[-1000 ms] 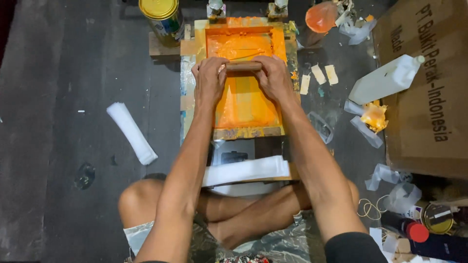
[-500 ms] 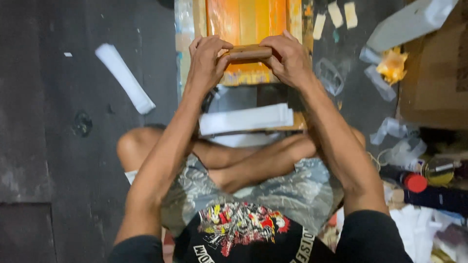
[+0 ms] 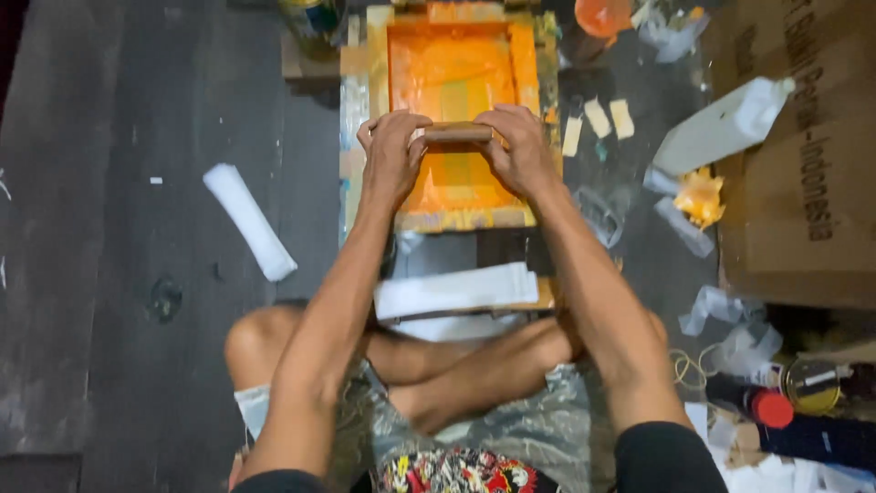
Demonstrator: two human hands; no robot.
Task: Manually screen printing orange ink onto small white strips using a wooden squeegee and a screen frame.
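Observation:
A wooden-framed printing screen (image 3: pixel 525 64) covered in orange ink lies flat on a low board ahead of my crossed legs. A wooden squeegee (image 3: pixel 458 132) lies across the middle of the screen. My left hand (image 3: pixel 392 155) grips its left end and my right hand (image 3: pixel 520 151) grips its right end, both pressing it onto the mesh. Orange ink spreads above and below the blade.
A white roll (image 3: pixel 248 219) lies on the dark floor at left. White folded sheets (image 3: pixel 456 290) rest near my knees. A paint can (image 3: pixel 310 16) stands at top left, an orange cup (image 3: pixel 602 14) at top right. A white bottle (image 3: pixel 716 128), cardboard box (image 3: pixel 803 155), tape scraps and cans crowd the right.
The camera dipped toward my lap and has come back up. The squeegee, held in both hands, has travelled down the screen from near the top to the middle.

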